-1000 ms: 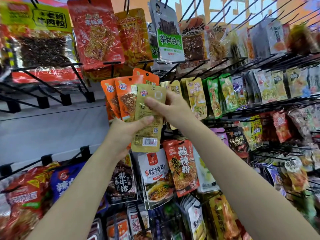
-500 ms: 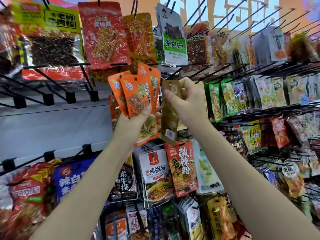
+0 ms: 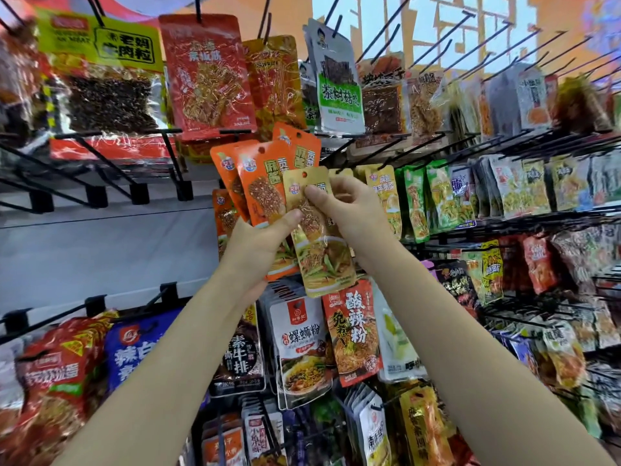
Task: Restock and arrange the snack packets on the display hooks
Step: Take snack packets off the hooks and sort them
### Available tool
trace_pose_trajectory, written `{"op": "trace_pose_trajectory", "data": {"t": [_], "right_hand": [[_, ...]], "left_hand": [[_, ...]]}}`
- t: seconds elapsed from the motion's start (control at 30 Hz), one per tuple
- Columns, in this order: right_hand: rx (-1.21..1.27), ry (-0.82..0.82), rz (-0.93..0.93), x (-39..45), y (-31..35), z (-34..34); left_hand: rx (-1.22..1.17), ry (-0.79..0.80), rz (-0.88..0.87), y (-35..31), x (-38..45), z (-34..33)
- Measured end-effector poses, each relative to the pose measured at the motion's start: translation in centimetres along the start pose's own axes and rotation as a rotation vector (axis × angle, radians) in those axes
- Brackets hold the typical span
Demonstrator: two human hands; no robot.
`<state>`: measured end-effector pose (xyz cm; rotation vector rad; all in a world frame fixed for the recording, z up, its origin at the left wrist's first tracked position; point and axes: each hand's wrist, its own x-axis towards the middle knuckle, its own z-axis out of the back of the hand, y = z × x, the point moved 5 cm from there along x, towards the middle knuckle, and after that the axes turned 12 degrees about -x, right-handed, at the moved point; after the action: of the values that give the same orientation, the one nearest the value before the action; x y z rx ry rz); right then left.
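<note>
A gold snack packet [image 3: 322,260] with a hang hole at its top is held up in front of the display, its printed front facing me. My right hand [image 3: 349,210] pinches its upper part between thumb and fingers. My left hand [image 3: 258,243] grips a fan of several orange snack packets [image 3: 258,183], its thumb lying across them and touching the gold packet's left edge. Behind the hands, more gold packets [image 3: 383,193] hang on a black hook. The hook's tip is hidden behind the packets.
Black wire hooks [image 3: 470,38] jut towards me in rows. Red packets [image 3: 205,75] and a green-white packet [image 3: 339,92] hang above, green and yellow packets [image 3: 437,196] to the right, noodle packets [image 3: 299,351] below. Bare hooks [image 3: 111,156] stick out over a grey panel at left.
The gold packet turned from edge-on to face me and dropped slightly. My left hand with the orange packets stayed beside it; the view shifted a little.
</note>
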<state>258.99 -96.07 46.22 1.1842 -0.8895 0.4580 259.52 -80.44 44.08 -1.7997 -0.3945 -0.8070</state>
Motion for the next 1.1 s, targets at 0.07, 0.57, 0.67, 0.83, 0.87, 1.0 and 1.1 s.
{"op": "trace_pose_trajectory", "data": {"t": [0.07, 0.57, 0.67, 0.83, 0.87, 1.0, 1.1], "right_hand": [[0.095, 0.023, -0.035, 0.3, -0.8, 0.4], [0.126, -0.125, -0.315, 5.5, -3.6, 4.0], [0.131, -0.144, -0.316, 5.6, -3.4, 3.9], [0.118, -0.157, -0.308, 5.9, -3.4, 3.9], [0.101, -0.164, -0.322, 5.9, -3.7, 4.0], [-0.068, -0.205, -0.265, 5.4, -4.2, 3.6], [-0.185, -0.342, -0.142, 4.3, -3.5, 3.6]], "left_hand": [[0.004, -0.008, 0.032, 0.4, 0.2, 0.1], [-0.023, 0.028, 0.022, 0.9, 1.3, 1.7], [0.005, 0.043, 0.013, 1.2, 1.3, 1.8], [0.003, 0.046, 0.023, 1.6, 1.5, 2.0], [0.002, 0.049, 0.026, 1.6, 1.5, 1.9], [-0.028, 0.048, 0.05, 1.9, 1.6, 2.3], [-0.043, 0.063, 0.048, 1.9, 1.4, 2.2]]}}
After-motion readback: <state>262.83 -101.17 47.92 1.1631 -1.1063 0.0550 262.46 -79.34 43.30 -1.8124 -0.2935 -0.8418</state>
